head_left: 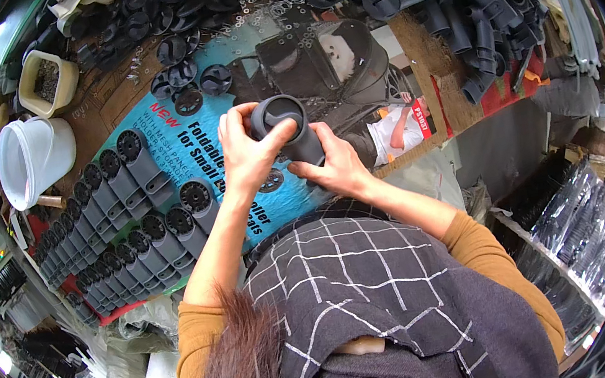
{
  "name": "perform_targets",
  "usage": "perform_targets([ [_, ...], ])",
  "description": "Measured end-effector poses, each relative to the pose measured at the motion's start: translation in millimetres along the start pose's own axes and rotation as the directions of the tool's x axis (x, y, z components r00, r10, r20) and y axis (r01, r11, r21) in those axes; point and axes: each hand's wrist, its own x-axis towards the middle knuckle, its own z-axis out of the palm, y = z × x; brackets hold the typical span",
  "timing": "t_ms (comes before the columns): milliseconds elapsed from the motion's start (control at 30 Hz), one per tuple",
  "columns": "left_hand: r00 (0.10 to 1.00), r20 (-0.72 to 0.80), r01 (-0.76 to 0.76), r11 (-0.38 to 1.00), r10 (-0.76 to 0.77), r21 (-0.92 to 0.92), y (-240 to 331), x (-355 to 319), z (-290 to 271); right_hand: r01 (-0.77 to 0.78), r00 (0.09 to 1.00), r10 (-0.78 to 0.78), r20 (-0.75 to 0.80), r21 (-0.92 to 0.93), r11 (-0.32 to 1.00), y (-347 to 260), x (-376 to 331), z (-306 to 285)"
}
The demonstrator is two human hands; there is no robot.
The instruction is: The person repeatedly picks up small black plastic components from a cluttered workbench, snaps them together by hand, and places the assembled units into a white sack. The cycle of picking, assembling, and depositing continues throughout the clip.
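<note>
A dark grey plastic fitting (303,147) with a round knob-like cap at its top is held up over the middle of the bench. My left hand (250,154) curls round the capped end, its thumb pressing on the cap's face. Lower down, my right hand (335,165) grips the fitting's tubular body between thumb and fingers. A black slotted disc (271,181) lies on the blue printed sheet (213,61) just beneath my hands. Beyond them sit several loose round black knobs (216,80).
Rows of similar grey fittings (142,167) line the left. A white bucket (36,161) and a cream tub (48,82) of small parts stand at the far left. Small rings and springs (247,13) lie at the back, and loose tubular housings (475,10) are heaped at the far right.
</note>
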Motion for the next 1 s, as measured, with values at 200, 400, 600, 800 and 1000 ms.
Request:
perform_targets([
  [200,0.99,-0.03,-0.143,0.933,0.141,-0.331,31.7,-5.2,1.0,-0.143,0.984,0.033,0.175,0.662,0.736,-38.4,-21.0,-5.3],
  [400,0.94,0.319,0.32,0.65,-0.123,-0.689,50.5,-10.7,-10.3,0.002,0.997,-0.037,0.064,0.483,0.876,-38.5,-24.1,-10.2],
  [600,0.995,0.053,0.096,0.666,-0.084,-0.74,58.4,-14.0,7.2,-0.035,0.998,0.006,0.061,0.49,0.871,-44.9,-29.3,-10.1],
  [800,0.993,0.111,0.112,0.705,-0.047,-0.7,54.1,-18.8,15.8,0.462,0.742,-0.593,-0.314,-0.401,0.791,-43.9,-0.8,-34.2],
  [1000,0.997,0.008,-0.053,0.806,0.071,-0.589,52.1,-20.6,29.7,0.454,0.761,-0.569,-0.312,-0.371,0.81,-34.0,0.3,-36.6],
])
